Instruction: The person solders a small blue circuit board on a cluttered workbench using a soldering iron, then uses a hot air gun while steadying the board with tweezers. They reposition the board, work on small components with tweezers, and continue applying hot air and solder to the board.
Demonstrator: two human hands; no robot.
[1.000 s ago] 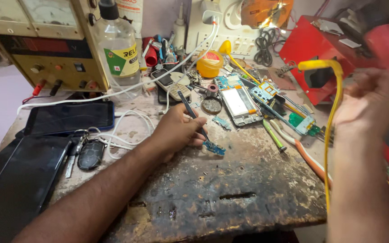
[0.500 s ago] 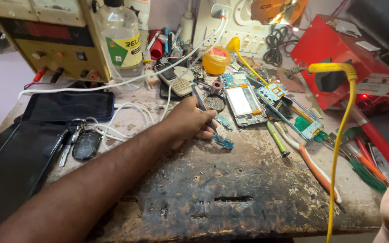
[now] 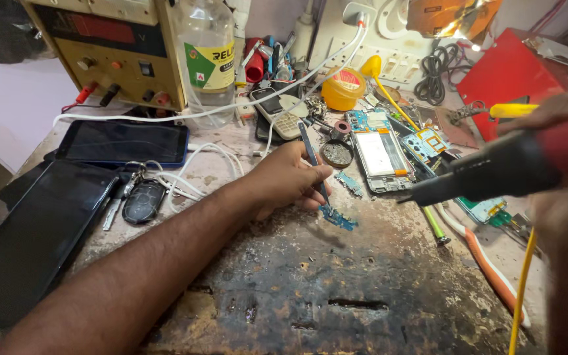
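— Which way do the tweezers (image 3: 313, 160) run?
— Long axis nearly upright, tips down-right onto the small blue board (image 3: 338, 217) on the scorched, pitted bench (image 3: 310, 289).
— And the hands?
— Left hand (image 3: 288, 179) pinches the slim metal tweezers; right hand (image 3: 560, 112) grips a black-nosed red hot-air gun (image 3: 494, 172), nozzle pointing left toward the board.

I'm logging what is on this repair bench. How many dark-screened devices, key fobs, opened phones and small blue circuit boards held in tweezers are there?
Dark-screened devices: 2, a blue-edged phone and a larger tablet
Key fobs: 1
Opened phones: 1
Small blue circuit boards: 1, held in the tweezers of the left hand
Total: 5
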